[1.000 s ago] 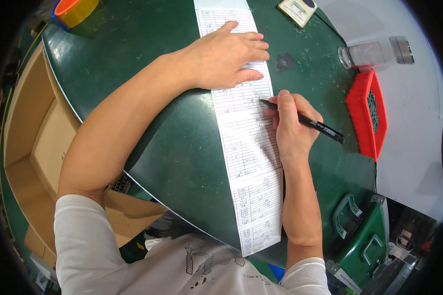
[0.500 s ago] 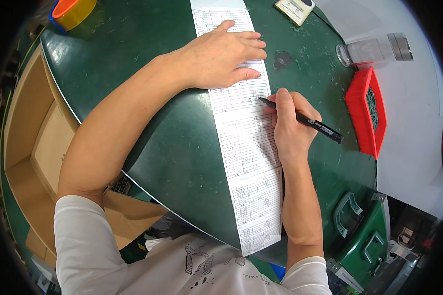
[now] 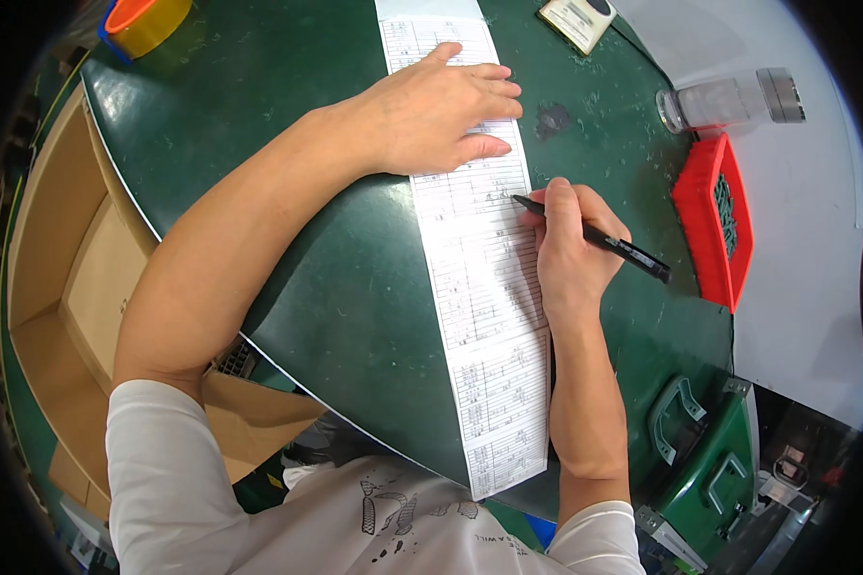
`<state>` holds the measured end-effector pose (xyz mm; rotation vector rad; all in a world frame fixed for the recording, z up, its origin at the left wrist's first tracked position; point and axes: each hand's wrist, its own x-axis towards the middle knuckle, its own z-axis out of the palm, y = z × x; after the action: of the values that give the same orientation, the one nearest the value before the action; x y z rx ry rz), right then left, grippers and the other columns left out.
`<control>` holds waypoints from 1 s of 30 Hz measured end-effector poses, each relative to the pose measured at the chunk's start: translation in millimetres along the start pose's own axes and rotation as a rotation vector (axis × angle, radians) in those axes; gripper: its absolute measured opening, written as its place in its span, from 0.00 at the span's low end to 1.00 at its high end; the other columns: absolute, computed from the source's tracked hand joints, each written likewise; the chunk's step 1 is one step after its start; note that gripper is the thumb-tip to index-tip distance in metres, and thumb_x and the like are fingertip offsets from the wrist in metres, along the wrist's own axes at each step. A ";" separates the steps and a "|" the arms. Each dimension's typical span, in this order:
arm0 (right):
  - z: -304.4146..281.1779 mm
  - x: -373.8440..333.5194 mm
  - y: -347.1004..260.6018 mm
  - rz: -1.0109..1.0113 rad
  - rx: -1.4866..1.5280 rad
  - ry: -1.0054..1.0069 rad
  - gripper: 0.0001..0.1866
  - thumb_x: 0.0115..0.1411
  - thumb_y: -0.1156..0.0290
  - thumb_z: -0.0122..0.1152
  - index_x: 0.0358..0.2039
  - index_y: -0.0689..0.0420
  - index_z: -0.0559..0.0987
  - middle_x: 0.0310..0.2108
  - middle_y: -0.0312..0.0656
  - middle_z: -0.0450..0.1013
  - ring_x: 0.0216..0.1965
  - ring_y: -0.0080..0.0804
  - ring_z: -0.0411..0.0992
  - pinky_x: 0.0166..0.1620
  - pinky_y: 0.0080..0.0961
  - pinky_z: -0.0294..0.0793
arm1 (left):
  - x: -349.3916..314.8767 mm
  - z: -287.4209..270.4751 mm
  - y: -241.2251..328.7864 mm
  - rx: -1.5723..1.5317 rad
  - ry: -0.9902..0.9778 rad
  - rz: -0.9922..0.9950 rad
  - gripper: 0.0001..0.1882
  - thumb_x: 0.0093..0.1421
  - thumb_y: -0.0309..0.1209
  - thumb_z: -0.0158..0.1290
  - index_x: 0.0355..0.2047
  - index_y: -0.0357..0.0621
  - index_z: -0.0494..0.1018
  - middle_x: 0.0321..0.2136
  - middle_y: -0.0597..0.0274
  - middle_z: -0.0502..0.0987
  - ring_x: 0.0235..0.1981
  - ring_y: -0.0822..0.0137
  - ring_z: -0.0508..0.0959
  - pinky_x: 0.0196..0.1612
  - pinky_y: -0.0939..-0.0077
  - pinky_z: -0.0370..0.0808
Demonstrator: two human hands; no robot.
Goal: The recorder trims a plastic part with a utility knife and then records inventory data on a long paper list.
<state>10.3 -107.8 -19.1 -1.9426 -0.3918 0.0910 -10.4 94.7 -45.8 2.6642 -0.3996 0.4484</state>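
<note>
A long white paper form (image 3: 489, 287) printed with lined tables lies lengthwise across the green tabletop (image 3: 355, 316), its lower end reaching the near edge. Across its upper part rests my left hand (image 3: 451, 110), laid flat with the fingers spread to the right. My right hand (image 3: 580, 240) grips a black marker pen (image 3: 633, 257), thumb on top. The pen's tip touches or hovers just over the form, a little below my left hand; which of the two I cannot tell. Small handwriting shows just left of the tip.
On the right stands a red bin (image 3: 705, 225) of small dark green pieces, with a clear glass bottle (image 3: 714, 103) lying behind it. A small white device (image 3: 577, 21) sits at the far right, tape rolls (image 3: 144, 24) far left. An open cardboard box (image 3: 48, 297) is beside the table.
My right hand and the pen tip have shifted slightly to the right and down along the form. My left hand stays in place on the paper.
</note>
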 end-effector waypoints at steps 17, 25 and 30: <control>3.2 -8.3 -4.8 -0.035 -0.038 -0.130 0.18 0.64 0.66 0.56 0.21 0.66 0.80 0.14 0.38 0.73 0.16 0.20 0.67 0.22 0.22 0.64 | 0.2 1.7 -1.6 0.013 -0.030 0.004 0.21 0.64 0.43 0.51 0.52 0.43 0.72 0.58 0.55 0.70 0.66 0.59 0.61 0.68 0.49 0.50; 2.4 -8.5 -3.7 -0.067 -0.033 -0.151 0.17 0.63 0.68 0.55 0.21 0.66 0.79 0.15 0.39 0.73 0.17 0.21 0.68 0.22 0.22 0.65 | -0.4 2.0 -1.9 0.017 -0.016 0.009 0.21 0.64 0.42 0.51 0.52 0.43 0.73 0.58 0.54 0.71 0.66 0.59 0.61 0.68 0.50 0.50; 2.6 -9.4 -6.3 0.028 0.038 -0.026 0.17 0.63 0.69 0.55 0.21 0.67 0.80 0.15 0.38 0.73 0.18 0.21 0.69 0.23 0.20 0.65 | -0.3 1.7 -1.6 0.032 -0.020 0.008 0.21 0.63 0.42 0.52 0.52 0.43 0.73 0.58 0.55 0.70 0.66 0.60 0.61 0.69 0.50 0.50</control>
<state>-0.7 -106.3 -15.6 -1.9109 -0.3771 0.1412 -9.7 95.4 -47.9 2.7005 -0.4131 0.4344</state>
